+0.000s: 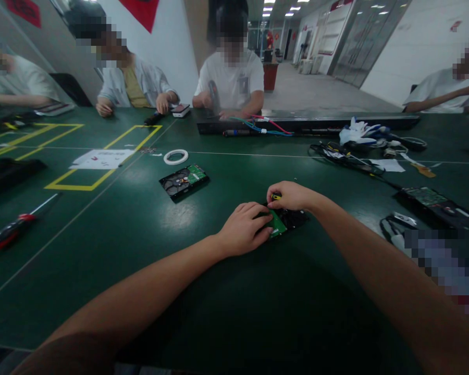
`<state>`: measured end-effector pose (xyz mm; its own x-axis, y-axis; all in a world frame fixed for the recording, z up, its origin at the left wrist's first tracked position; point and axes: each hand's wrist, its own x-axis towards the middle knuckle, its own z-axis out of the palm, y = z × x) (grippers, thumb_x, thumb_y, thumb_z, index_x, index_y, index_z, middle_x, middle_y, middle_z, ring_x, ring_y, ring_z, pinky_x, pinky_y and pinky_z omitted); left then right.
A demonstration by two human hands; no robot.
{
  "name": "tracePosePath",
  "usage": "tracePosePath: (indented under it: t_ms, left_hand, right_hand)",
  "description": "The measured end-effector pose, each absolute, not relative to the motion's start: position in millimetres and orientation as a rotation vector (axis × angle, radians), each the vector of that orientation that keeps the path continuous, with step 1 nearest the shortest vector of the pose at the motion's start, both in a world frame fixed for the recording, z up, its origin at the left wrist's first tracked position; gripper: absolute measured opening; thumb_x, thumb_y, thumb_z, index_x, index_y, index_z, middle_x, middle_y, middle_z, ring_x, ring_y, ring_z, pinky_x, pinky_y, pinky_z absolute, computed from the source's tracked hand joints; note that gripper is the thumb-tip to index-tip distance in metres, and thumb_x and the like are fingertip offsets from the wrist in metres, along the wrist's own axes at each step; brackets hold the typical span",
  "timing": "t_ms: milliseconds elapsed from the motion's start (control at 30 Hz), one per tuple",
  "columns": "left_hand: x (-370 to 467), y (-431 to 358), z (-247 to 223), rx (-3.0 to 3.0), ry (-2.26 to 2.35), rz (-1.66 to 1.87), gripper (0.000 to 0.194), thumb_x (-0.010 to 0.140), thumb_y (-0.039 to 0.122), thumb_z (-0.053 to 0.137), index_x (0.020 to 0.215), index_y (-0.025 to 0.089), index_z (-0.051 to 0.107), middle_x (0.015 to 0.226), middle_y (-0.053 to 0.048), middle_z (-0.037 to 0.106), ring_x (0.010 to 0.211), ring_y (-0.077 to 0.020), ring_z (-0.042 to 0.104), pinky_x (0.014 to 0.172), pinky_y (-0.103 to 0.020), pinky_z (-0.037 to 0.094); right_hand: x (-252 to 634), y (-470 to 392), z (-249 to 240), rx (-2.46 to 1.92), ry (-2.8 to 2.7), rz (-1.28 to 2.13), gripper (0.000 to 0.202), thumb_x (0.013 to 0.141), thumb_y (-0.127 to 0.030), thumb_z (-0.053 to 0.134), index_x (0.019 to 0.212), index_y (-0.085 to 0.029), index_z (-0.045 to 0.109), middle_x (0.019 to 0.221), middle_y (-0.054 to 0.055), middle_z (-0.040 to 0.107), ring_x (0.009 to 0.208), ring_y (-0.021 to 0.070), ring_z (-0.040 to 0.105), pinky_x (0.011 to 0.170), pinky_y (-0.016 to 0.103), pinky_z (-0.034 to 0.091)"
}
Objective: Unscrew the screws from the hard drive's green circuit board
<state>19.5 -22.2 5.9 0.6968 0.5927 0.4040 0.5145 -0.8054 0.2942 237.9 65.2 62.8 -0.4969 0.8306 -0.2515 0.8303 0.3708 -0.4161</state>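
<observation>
A hard drive [278, 223] lies on the green table in front of me, its green circuit board facing up and its black end to the right. My left hand [247, 229] grips the drive's left part, with the fingertips down on the board. Over the drive's far edge, my right hand [293, 197] is closed around a short yellow-and-black screwdriver [275, 197]. Its shaft and tip are hidden by my fingers. A second hard drive [184, 181], also board side up, rests farther left, apart from both hands.
A red-and-black screwdriver [11, 232] lies at the left. A white tape roll [175, 157] and a paper sheet [101, 159] are beyond the second drive. Cables [344, 158], white gloves [359, 133] and another drive [437, 205] lie at the right. Several people sit around the table.
</observation>
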Motion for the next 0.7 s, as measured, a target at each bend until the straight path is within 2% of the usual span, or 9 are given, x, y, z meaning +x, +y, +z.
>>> tracePosePath:
  t_ms: [333,700]
  left_hand:
    - [19.8,-24.2,6.5,2.745,0.879,0.754,0.045,0.103,0.050,0.060,0.132,0.016,0.066,0.139,-0.016,0.063,0.130,-0.0313,0.060,0.109,-0.051,0.050]
    - [20.1,-23.5,3.3,2.767,0.875,0.746,0.042,0.102,0.052,0.062,0.127,0.019,0.069,0.139,-0.014,0.064,0.128,-0.0311,0.060,0.108,-0.051,0.051]
  right_hand:
    - [240.5,65.2,61.3,-1.538,-2.595,0.800,0.010,0.082,-0.028,0.074,0.091,-0.024,0.077,0.098,0.002,0.076,0.091,0.0206,0.067,0.077,0.030,0.047]
    - [241.7,63.2,62.5,-1.541,-2.573,0.838,0.010,0.084,-0.029,0.073,0.092,-0.024,0.077,0.100,0.003,0.077,0.092,0.0202,0.068,0.078,0.030,0.047]
